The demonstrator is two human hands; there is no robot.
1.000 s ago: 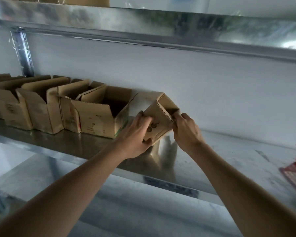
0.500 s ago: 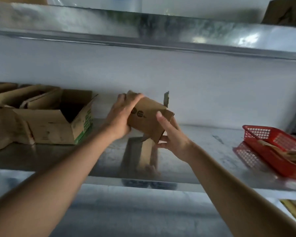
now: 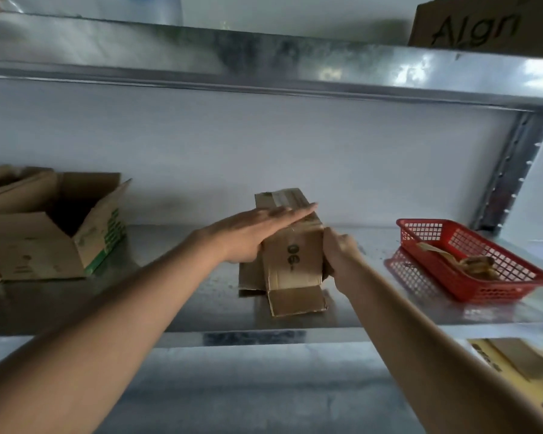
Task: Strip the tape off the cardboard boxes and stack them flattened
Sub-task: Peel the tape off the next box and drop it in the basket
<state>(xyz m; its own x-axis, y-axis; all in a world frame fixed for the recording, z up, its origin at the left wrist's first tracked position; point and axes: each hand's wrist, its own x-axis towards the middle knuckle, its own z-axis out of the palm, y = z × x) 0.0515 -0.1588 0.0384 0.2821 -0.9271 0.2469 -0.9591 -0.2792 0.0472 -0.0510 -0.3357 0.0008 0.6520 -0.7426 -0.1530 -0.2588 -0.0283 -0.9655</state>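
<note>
A small cardboard box (image 3: 292,255) stands on the metal shelf (image 3: 201,302), upside down, with a flap lying flat toward me. Clear tape runs along its top seam. My left hand (image 3: 251,233) lies flat with straight fingers across the box's top and left side. My right hand (image 3: 339,252) grips the box's right side near the top edge; its fingertips are hidden behind the box. To the left, an open cardboard box (image 3: 54,242) with green print sits on the shelf, with more open boxes behind it at the frame edge.
A red plastic basket (image 3: 470,261) holding crumpled strips of tape sits on the shelf to the right. An upper shelf (image 3: 264,57) carries a printed carton (image 3: 483,26). A shelf upright (image 3: 511,170) stands at the back right. Yellow cardboard (image 3: 521,364) lies below right.
The box went from tilted in the air to standing on the shelf. My left hand moved from gripping its corner to lying flat on top. The view shifted right.
</note>
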